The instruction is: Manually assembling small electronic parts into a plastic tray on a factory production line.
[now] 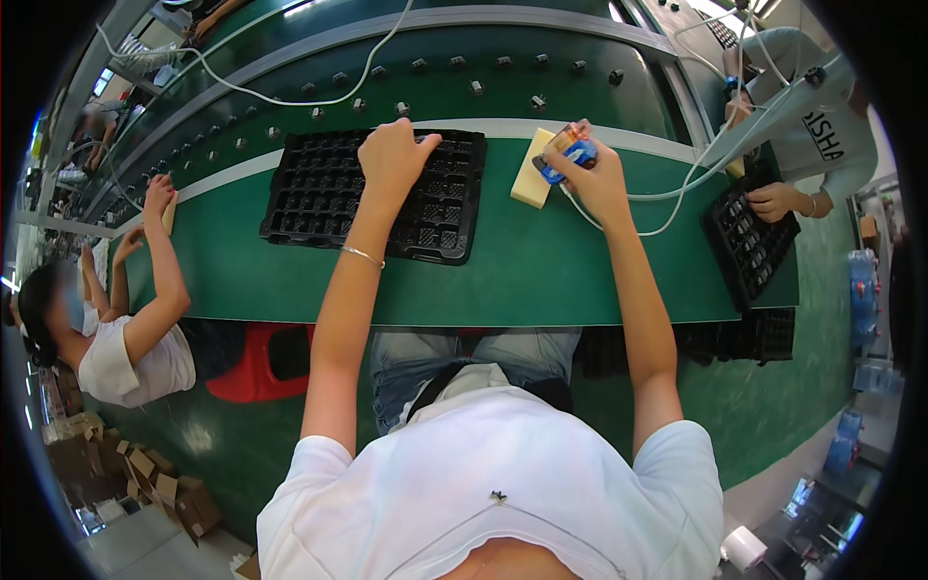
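My left hand (391,159) is over the far edge of a black plastic tray (319,208) divided into many small pockets. Its fingers are curled and the thumb points right; whatever they hold, if anything, is hidden. To the right, my right hand (601,184) is closed round a small blue hand-held device (578,155) with a white cable. An orange-brown, see-through part shows at the device's far end. Just left of that hand lies a pale yellow block (530,184) on the green table. Small dark parts appear in some of the tray's pockets.
A dark green conveyor belt (435,77) carrying several small parts runs beyond the table (406,295). White cables (667,198) loop at the right. A co-worker's hand (770,201) touches another black tray (744,246). A person (126,348) sits at the left near a red stool (256,367).
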The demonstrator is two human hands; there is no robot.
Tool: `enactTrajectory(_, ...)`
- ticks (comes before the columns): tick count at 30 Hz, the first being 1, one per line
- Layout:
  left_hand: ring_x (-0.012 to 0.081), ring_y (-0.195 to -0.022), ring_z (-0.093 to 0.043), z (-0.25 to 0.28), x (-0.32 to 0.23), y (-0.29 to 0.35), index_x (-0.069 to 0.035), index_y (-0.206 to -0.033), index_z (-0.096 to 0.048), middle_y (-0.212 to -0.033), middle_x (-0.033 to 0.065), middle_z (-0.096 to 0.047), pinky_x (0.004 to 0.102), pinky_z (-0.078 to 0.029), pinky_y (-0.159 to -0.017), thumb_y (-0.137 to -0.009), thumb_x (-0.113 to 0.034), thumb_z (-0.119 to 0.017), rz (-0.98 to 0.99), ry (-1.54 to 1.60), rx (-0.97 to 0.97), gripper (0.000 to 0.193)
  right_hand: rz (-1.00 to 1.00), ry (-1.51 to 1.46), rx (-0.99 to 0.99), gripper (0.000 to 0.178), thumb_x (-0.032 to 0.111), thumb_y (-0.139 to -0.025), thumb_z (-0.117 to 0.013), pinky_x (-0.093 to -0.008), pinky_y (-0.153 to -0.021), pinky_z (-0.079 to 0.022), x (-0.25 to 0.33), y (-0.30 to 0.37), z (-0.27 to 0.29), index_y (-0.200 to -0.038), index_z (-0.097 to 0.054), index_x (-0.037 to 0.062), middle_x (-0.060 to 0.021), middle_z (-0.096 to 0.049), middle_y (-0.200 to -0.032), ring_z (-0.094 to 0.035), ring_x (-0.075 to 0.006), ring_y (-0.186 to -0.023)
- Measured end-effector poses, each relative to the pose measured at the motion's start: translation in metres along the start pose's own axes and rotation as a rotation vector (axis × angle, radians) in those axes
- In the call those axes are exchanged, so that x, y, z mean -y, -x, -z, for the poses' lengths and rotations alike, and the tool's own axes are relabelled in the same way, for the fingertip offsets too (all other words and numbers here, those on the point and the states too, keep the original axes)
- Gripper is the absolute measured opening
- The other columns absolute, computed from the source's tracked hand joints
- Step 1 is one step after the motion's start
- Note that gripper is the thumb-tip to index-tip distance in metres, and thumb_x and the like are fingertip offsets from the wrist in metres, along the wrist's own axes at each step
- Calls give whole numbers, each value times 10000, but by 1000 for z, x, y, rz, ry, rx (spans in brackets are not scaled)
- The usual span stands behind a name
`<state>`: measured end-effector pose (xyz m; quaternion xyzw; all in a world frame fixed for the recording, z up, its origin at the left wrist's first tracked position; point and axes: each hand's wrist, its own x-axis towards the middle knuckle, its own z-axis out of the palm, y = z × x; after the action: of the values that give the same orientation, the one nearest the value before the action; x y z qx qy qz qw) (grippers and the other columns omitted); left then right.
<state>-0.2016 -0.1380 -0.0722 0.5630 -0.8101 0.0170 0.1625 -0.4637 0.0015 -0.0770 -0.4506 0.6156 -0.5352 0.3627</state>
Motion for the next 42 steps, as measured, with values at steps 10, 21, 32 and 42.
enactTrajectory(10, 375, -835, -717, -11, -13, -15, -12, -859, -710, -858, 187, -720, 470, -578, -712, -797, -449, -772, 41, -75, 52, 446, 381, 655, -241, 457, 332, -767, -798, -363, -704, -555, -6, 5, -13, -1022, -687, -31, -148, -694, -920, -694, -296, -759)
enactTrajectory(21, 370, -814, -715, -17, -20, -13, -26, -822, -718, -820, 166, -717, 455, -583, -713, -792, -287, -775, -7, -67, -23, 268, 371, 644, -267, 454, 333, -769, -800, -373, -697, -553, -6, 9, -13, -1024, -683, -24, -140, -686, -916, -689, -317, -760)
enactTrajectory(32, 211, -562, -692, 8, -19, -7, 20, -988, -652, -836, 144, -703, 238, -569, -527, -971, -164, -626, 251, 1404, 85, 186, 347, 652, -262, 430, 327, -775, -799, -377, -679, -548, -7, 10, -9, -1016, -685, -11, -133, -679, -901, -683, -316, -745)
enactTrajectory(42, 249, -812, -716, -11, -26, 17, 25, -1160, -591, -978, 151, -689, 312, -624, -708, -947, -125, -621, 320, 2234, 343, 262, 362, 621, -254, 438, 339, -755, -800, -388, -693, -547, -14, -9, -8, -1026, -687, 15, -147, -694, -896, -683, -338, -760)
